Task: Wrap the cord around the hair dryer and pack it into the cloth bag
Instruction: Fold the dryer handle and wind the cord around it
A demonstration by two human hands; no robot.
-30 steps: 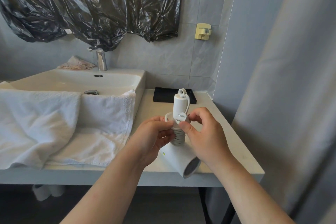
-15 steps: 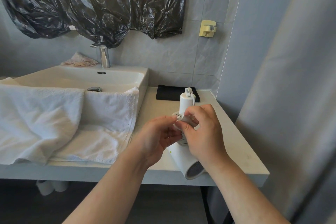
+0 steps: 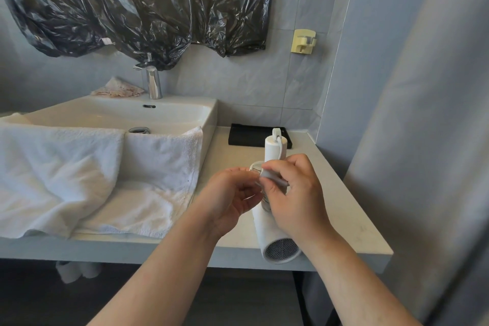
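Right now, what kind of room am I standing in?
A bathroom, most likely: a white washbasin with a chrome tap stands against a tiled wall, white towels hang over its front, and the left hand and right hand hold a hair dryer by its cord-wrapped handle.

The white plastic hair dryer between the fingers has a grey dotted grille, with a flat black rectangular item beyond them and a white terry towel to their left.
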